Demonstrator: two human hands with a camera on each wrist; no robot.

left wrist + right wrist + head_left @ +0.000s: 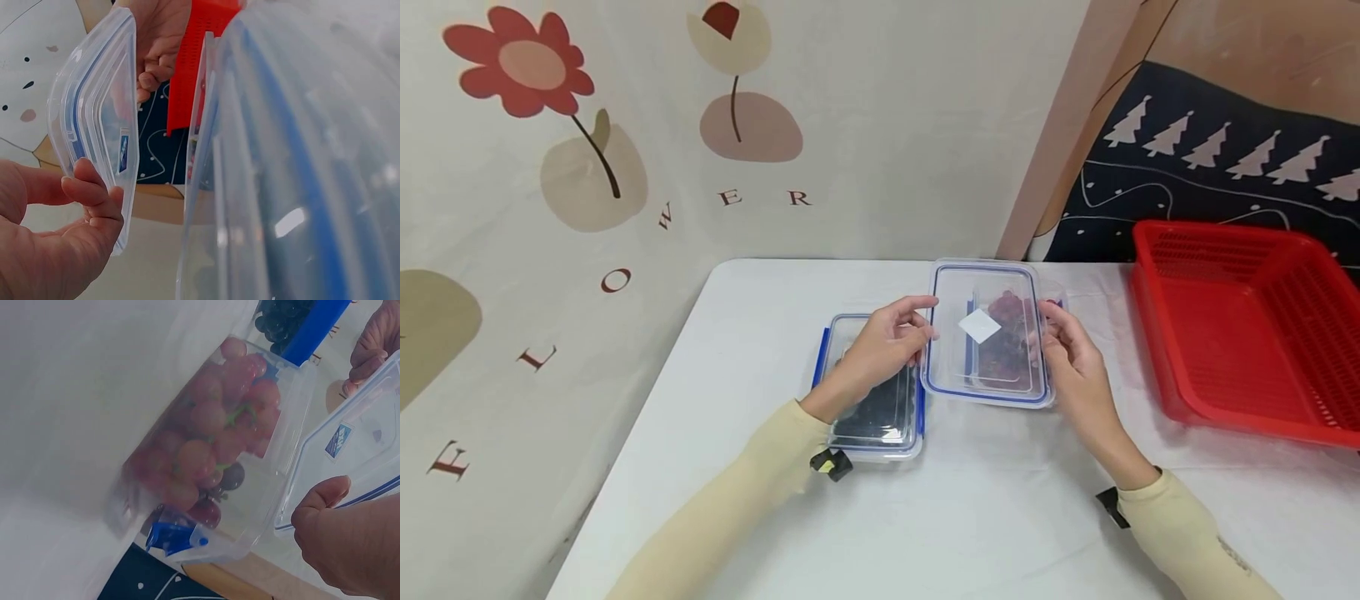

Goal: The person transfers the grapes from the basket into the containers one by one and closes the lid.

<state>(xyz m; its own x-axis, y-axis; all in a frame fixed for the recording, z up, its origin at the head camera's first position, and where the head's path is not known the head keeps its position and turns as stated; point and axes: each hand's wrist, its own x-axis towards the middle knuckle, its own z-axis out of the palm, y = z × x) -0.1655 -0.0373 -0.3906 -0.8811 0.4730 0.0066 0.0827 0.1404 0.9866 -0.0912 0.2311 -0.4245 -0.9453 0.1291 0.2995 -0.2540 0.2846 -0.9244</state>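
Observation:
Both hands hold a clear plastic lid with a blue seal line, raised and tilted above the table. My left hand pinches its left edge, and my right hand grips the opposite edge, thumb on the rim in the right wrist view. Behind the lid is a clear container of red grapes, with a few darker ones; blue latches hang at its sides. Under my left forearm lies a second clear box, its lid on and blue side latches down, holding dark grapes.
A red plastic basket stands at the table's right. The white table meets a printed curtain at the back. A dark cloth with white trees hangs behind the basket.

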